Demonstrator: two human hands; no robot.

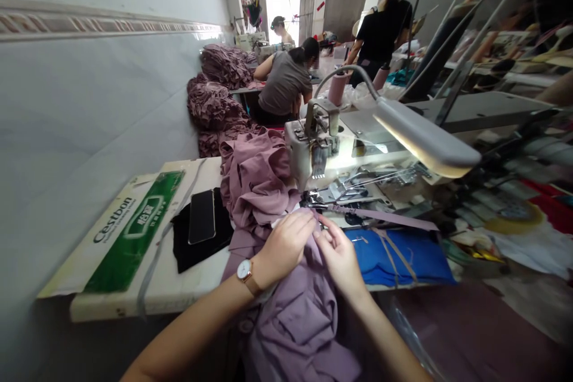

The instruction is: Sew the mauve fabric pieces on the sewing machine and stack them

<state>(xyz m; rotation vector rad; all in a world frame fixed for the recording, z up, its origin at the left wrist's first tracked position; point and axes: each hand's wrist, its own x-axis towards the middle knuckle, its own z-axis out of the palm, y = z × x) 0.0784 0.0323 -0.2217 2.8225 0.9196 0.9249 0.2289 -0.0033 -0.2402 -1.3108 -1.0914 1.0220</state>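
Mauve fabric (pixel 298 322) hangs over the table's front edge and runs up to the needle area of a sewing machine (pixel 298 152). On that fabric, close to the presser foot, lies my left hand (pixel 289 239), fingers bent and pressed together on the cloth; a watch (pixel 245 270) is on its wrist. Just to the right, my right hand (pixel 336 250) pinches the fabric's edge between thumb and fingers. A narrow mauve strip (pixel 385 216) leads into the machine from the right. More mauve fabric (pixel 257 173) is bunched behind my left hand.
A black phone (pixel 202 216) rests on black cloth (pixel 181 245) at the left, beside a green-and-white board (pixel 134 227). Folded blue fabric (pixel 403 256) lies right. A lamp (pixel 425 137) overhangs the machine. Fabric heaps (pixel 215 101) and several people (pixel 286 83) are farther back.
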